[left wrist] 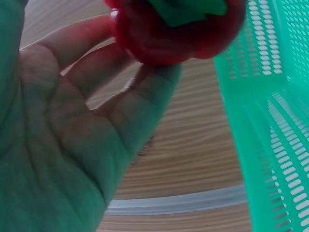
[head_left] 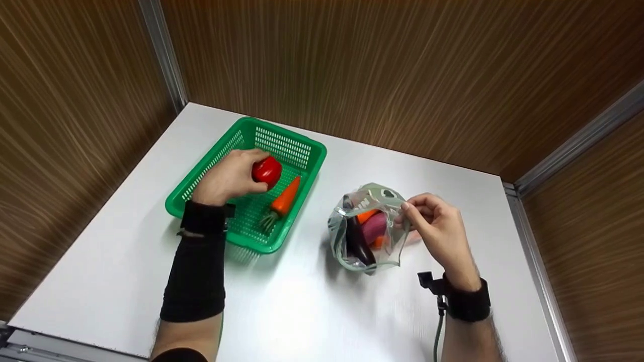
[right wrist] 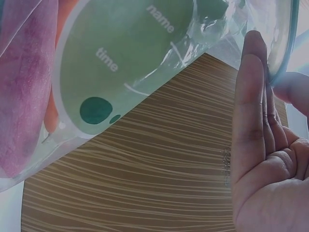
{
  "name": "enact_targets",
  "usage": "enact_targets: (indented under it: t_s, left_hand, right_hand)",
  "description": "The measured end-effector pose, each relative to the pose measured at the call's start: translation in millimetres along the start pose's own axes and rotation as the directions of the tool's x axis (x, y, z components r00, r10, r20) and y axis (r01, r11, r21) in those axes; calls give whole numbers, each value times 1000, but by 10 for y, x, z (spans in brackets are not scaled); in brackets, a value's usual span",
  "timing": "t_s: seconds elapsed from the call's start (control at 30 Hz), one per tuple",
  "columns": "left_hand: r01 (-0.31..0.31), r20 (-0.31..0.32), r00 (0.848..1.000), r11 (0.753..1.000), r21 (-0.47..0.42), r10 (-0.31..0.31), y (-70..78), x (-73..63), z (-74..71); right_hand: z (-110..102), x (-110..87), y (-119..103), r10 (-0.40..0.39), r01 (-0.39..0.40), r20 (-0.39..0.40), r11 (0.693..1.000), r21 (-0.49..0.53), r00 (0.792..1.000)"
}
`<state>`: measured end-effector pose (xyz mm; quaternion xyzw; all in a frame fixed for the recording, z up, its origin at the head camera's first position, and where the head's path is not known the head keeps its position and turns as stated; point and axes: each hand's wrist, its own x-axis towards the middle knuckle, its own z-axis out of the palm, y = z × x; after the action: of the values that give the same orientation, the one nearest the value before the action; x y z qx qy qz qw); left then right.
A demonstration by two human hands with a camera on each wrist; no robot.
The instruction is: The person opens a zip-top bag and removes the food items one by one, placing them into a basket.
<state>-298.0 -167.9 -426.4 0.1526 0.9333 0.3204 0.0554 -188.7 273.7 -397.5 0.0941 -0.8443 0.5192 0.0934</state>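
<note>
My left hand point(head_left: 232, 173) grips a glossy red bell pepper point(head_left: 267, 172) over the green plastic basket point(head_left: 322, 151). In the left wrist view the fingertips hold the pepper point(left wrist: 164, 41) and its green cap shows. A carrot point(head_left: 286, 197) with a leafy green end lies in the basket. On the right, my right hand point(head_left: 438, 229) pinches the rim of a clear, green-printed plastic bag point(head_left: 385, 193), its mouth open. Inside sit a dark eggplant point(head_left: 358, 244), a purple-pink root vegetable point(head_left: 374, 228) and orange pieces. The right wrist view shows thumb and fingers on the bag's edge point(right wrist: 285, 43).
Both the basket and the bag stand on a white table point(head_left: 297, 306). Wood-grain panels point(head_left: 352, 75) rise behind and at both sides, with metal strips point(head_left: 163, 55) at the corners. A cable point(head_left: 437, 332) hangs from the right wrist's strap.
</note>
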Motion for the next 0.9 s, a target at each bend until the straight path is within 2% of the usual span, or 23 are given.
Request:
enact_targets:
  t_s: [0.17, 0.37, 0.57, 0.63, 0.9]
  left_hand:
    - [85, 57, 995, 995, 45, -87, -97, 8, 5]
    - [124, 88, 987, 989, 83, -131, -165, 9, 20]
    - [222, 167, 959, 973, 68, -231, -174, 8, 24]
    - [236, 169, 955, 969, 67, -244, -170, 9, 23]
    - [207, 144, 965, 974, 87, -218, -134, -9, 32]
  right_hand:
    - [7, 8, 2, -2, 2, 2, 1000, 1, 1000]
    - [18, 8, 5, 7, -7, 4, 1000, 13, 1000]
    - [7, 18, 9, -15, 15, -1, 1000, 5, 1000]
    - [5, 17, 12, -20, 20, -2, 1000, 3, 1000]
    - [10, 11, 24, -11, 11, -2, 1000, 5, 1000]
